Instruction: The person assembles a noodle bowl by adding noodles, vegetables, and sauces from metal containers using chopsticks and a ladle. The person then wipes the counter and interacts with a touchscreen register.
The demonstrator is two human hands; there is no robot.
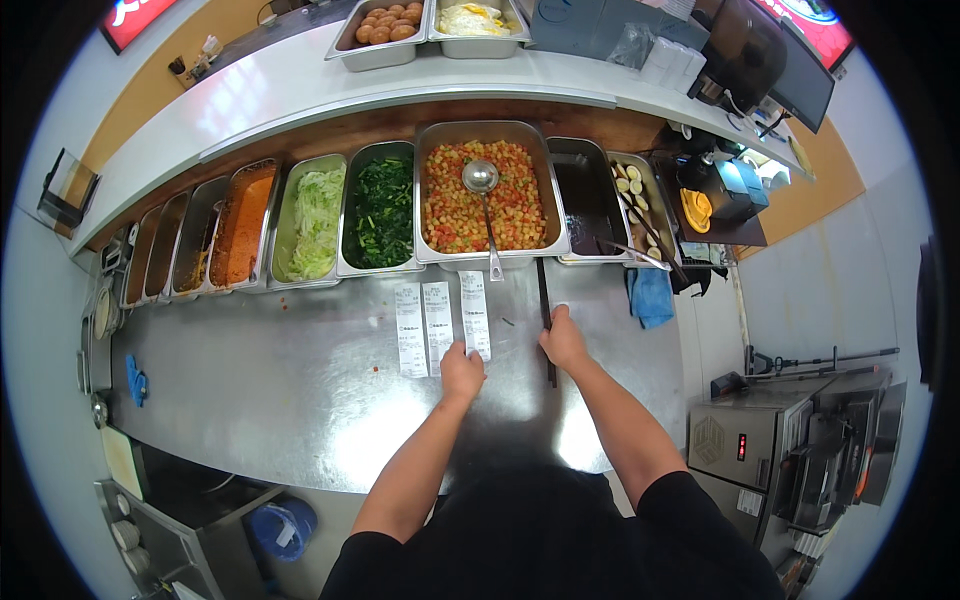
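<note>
Three white paper slips lie on the steel worktop below the food pans: a left slip (410,330), a middle slip (438,325) and a right slip (475,310). My left hand (463,374) is closed at the lower end of the right slip, its fingertips on the paper edge and partly hidden. A pair of long dark chopsticks (544,295) points away from me, the far end by the large pan. Around their middle my right hand (565,340) is closed. A metal ladle (481,180) rests in the large pan of diced red and yellow food (450,215).
Beyond the worktop (250,390) stand pans of shredded lettuce (318,220), chopped greens (383,210), orange sauce (243,230) and dark liquid (588,200). A blue cloth (650,298) hangs at the right edge. Eggs (390,23) sit on the upper shelf.
</note>
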